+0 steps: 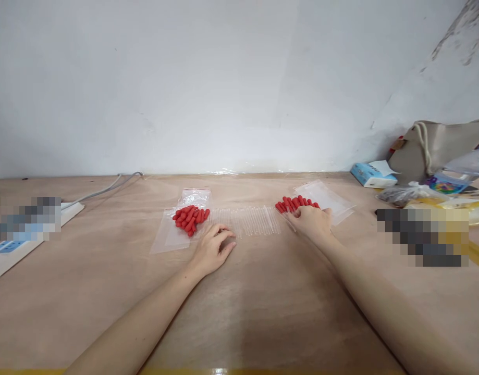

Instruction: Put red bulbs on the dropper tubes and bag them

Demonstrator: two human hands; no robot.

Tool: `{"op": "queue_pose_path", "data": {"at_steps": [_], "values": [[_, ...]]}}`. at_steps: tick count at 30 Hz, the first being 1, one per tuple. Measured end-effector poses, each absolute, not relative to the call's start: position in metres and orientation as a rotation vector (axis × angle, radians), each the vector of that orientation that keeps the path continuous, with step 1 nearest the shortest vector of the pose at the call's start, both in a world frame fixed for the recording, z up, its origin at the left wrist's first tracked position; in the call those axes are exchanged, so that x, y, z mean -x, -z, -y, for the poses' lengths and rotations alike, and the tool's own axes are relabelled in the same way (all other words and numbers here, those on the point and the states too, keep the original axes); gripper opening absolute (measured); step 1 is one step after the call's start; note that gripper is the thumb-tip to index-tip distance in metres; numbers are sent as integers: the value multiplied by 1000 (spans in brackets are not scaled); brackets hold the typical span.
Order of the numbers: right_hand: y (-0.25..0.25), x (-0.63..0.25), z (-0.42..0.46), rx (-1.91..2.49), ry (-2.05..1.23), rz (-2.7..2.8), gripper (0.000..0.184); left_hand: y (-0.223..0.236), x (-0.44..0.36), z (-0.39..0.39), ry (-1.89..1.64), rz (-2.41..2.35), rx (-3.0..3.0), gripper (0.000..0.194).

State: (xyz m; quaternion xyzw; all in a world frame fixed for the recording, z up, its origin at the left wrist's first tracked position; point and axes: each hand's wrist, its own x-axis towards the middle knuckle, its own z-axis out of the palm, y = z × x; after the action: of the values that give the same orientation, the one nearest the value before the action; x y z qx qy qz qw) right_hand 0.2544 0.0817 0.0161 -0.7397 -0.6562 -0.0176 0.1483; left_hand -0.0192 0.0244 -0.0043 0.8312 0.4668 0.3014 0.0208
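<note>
The left hand (216,249) rests half open, fingers curved, by the near left end of the row of clear tubes (255,221), beside the left red pile (189,219). The right hand (312,221) curls over the right red pile (299,202); I can't tell what its fingers grip.

Matt red rubbery pieces (189,217), glossy clear plastic-like tubes (255,221), smooth wood-look tabletop (208,323)

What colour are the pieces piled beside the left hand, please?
The pieces are red, seen best in the head view.
</note>
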Motion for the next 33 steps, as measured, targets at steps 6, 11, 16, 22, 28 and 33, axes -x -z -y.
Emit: {"op": "queue_pose_path", "data": {"at_steps": [6,11,16,22,28,33], "values": [[-6,-258,-85,1967,179,1853,32,-7,34,-37,-1111,-2048,-2515,19],[-6,-249,-81,1910,170,2010,34,-24,59,-49,-1003,-2419,-2346,22],[-2,-242,-80,1992,271,2083,34,-22,69,-55,-884,-2475,-2282,20],[6,-234,-77,2027,391,2078,28,-19,64,-53,-750,-2510,-2340,26],[14,-232,-69,1802,401,1959,28,-42,76,-51,-572,-2476,-2213,45],[15,-230,-62,1589,270,1988,23,-45,84,-52,-673,-2441,-2250,25]]}}
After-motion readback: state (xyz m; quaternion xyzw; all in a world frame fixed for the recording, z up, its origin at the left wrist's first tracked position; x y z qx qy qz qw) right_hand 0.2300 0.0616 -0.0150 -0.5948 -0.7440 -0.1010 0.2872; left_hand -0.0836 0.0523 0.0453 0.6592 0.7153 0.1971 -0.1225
